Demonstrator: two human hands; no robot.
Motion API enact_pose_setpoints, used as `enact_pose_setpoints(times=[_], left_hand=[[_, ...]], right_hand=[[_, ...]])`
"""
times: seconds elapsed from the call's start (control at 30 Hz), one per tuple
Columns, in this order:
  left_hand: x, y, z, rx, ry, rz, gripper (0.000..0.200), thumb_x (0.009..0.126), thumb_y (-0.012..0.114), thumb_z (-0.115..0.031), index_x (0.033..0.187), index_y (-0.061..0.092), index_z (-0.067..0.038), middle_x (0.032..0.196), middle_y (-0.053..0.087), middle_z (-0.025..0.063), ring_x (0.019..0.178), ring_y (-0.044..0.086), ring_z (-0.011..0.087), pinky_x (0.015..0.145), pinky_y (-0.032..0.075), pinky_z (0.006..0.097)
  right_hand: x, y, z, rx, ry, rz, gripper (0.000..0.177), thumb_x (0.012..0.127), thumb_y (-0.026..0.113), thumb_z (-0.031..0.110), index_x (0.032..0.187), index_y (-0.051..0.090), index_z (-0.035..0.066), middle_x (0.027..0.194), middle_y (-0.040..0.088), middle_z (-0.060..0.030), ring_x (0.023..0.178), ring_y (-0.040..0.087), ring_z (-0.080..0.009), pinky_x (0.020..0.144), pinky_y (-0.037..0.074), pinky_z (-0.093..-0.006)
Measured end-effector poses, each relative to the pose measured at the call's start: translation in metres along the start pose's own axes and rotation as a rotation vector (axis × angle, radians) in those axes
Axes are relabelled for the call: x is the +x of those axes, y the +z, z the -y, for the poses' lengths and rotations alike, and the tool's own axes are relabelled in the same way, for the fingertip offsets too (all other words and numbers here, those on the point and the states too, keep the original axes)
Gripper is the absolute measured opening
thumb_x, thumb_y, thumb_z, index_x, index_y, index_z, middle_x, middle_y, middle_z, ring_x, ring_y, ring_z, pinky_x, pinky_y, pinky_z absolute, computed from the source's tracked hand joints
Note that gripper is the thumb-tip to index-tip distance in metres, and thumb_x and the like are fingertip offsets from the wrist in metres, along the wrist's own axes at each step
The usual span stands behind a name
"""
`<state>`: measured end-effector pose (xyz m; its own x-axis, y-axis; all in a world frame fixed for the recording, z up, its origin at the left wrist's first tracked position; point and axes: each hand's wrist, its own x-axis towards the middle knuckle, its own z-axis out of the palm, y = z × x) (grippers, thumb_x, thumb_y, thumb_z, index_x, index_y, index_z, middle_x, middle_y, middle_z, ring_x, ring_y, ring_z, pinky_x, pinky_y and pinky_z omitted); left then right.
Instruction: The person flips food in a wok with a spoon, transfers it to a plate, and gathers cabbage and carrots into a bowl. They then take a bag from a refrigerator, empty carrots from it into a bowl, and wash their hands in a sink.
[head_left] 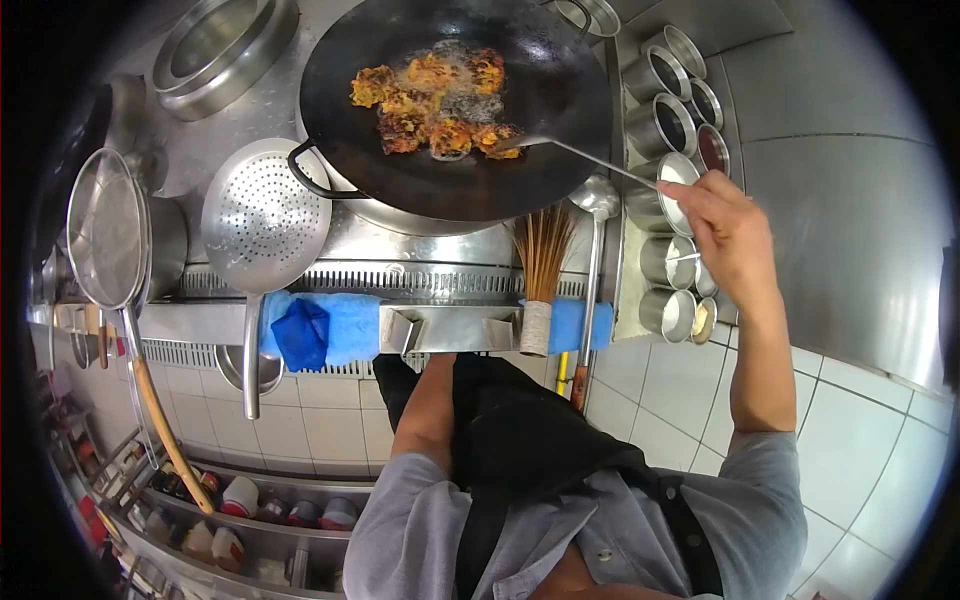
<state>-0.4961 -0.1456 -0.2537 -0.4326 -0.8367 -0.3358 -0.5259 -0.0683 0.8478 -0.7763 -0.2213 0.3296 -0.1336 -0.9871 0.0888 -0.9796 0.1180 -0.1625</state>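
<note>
Nearest, at the bottom of the frame, one gray shirt (420,520) and one black apron (530,430). Left forearm (428,405) reaching up under the steel ledge (450,330), with the left hand hidden, its grip impossible to tell. At lower left, two shelf levels with several small containers (240,497), some with red parts, contents unclear.

Along the ledge, one crumpled dark-blue cloth (303,335) on a soft light-blue towel (350,322); a second light-blue towel (597,325) to the right. Between them, one stiff-bristled brush (545,260) with a bound, ridged grip. Left of center, one round perforated strainer (268,215); farther left, a fine-mesh sieve (105,230) with a wooden handle. Right of the brush, one metal ladle (596,198).

At right, right hand (730,230) narrowed around the thin handle of a metal spatula (600,160), its head beside the fried pieces (430,105) in the wok. Across upper center, one wide, dark, smooth wok (560,100) with two loop handles, holding bubbling oil (470,107) and about seven rough, browned orange pieces.

Right of the wok, about ten round metal cups (668,262): one with reddish-brown contents, another with something pale yellow. At upper left, stacked round metal vessels (225,55).
</note>
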Motion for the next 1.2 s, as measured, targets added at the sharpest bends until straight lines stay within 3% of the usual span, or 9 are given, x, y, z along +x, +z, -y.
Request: enact_pose_setpoints(times=[0.1,0.33,0.57,0.77,1.0,1.2], left_hand=[[0.001,0.000,0.000,0.001,0.002,0.001,0.045,0.097,0.062,-0.038,0.131,0.066,-0.009,0.135,0.064,0.0188,0.130,0.056,0.0367,0.109,0.044,0.0479],[-0.009,-0.009,0.010,0.002,-0.022,-0.005,0.045,0.097,0.062,-0.039,0.130,0.067,-0.009,0.135,0.064,0.0187,0.130,0.056,0.0369,0.109,0.044,0.0481],[-0.005,-0.009,0.011,-0.008,-0.028,-0.008,0.045,0.097,0.062,-0.039,0.130,0.067,-0.009,0.135,0.065,0.0185,0.130,0.056,0.0370,0.109,0.044,0.0484],[0.000,-0.008,0.010,-0.019,-0.027,-0.004,0.045,0.097,0.062,-0.039,0.129,0.067,-0.009,0.134,0.065,0.0184,0.129,0.057,0.0372,0.109,0.044,0.0486],[0.006,-0.007,0.008,-0.026,-0.018,0.009,0.045,0.096,0.062,-0.040,0.129,0.068,-0.010,0.134,0.065,0.0183,0.129,0.057,0.0373,0.108,0.045,0.0489],[0.007,-0.004,0.009,-0.026,-0.021,0.032,0.045,0.096,0.062,-0.040,0.128,0.068,-0.010,0.134,0.065,0.0182,0.128,0.057,0.0375,0.108,0.045,0.0491]], right_hand=[[0.008,0.025,-0.001,-0.132,-0.036,-0.008,0.031,0.088,0.067,0.000,0.114,0.075,0.015,0.088,0.062,-0.0089,0.080,0.067,-0.0282,0.069,0.052,-0.0422],[0.038,0.025,0.019,0.028,0.061,-0.111,0.032,0.090,0.065,-0.002,0.116,0.075,0.013,0.088,0.062,-0.0095,0.080,0.065,-0.0285,0.072,0.051,-0.0371],[0.113,0.082,0.062,-0.092,-0.267,-0.261,0.038,0.089,0.065,0.005,0.120,0.074,0.026,0.091,0.059,-0.0058,0.081,0.065,-0.0280,0.070,0.054,-0.0400],[0.127,0.097,0.062,-0.253,-0.426,-0.171,0.044,0.085,0.065,0.004,0.119,0.074,0.030,0.092,0.057,-0.0036,0.082,0.065,-0.0263,0.068,0.055,-0.0404],[0.124,0.090,0.047,-0.248,-0.314,-0.174,0.042,0.086,0.065,0.003,0.117,0.075,0.029,0.092,0.058,-0.0037,0.081,0.066,-0.0267,0.068,0.055,-0.0411],[0.089,0.058,0.058,0.003,-0.117,-0.162,0.030,0.093,0.065,0.006,0.117,0.075,0.021,0.093,0.064,-0.0067,0.082,0.067,-0.0292,0.072,0.053,-0.0389]])
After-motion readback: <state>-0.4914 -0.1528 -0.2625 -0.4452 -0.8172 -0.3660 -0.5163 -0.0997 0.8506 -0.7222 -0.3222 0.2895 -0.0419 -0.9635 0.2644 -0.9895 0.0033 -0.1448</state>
